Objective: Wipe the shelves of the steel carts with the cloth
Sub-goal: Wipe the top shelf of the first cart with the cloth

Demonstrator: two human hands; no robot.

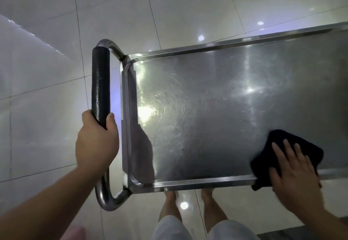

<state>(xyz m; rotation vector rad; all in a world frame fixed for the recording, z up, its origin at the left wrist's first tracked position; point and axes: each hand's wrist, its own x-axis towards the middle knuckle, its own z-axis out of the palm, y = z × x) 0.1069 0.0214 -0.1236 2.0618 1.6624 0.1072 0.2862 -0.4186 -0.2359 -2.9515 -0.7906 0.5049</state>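
The steel cart's top shelf (216, 108) fills the middle and right of the view, shiny and scuffed with swirl marks. Its tubular handle with a black foam grip (100, 87) runs along the left end. My left hand (97, 141) grips the lower end of that foam grip. A dark cloth (282, 145) lies on the shelf's near right edge, partly draped over the raised rim. My right hand (293, 173) presses flat on the cloth with fingers spread and straight.
Pale glossy floor tiles (47, 70) surround the cart and reflect ceiling lights. My legs and feet (190, 207) stand just below the shelf's near rim. The shelf runs out of view to the right.
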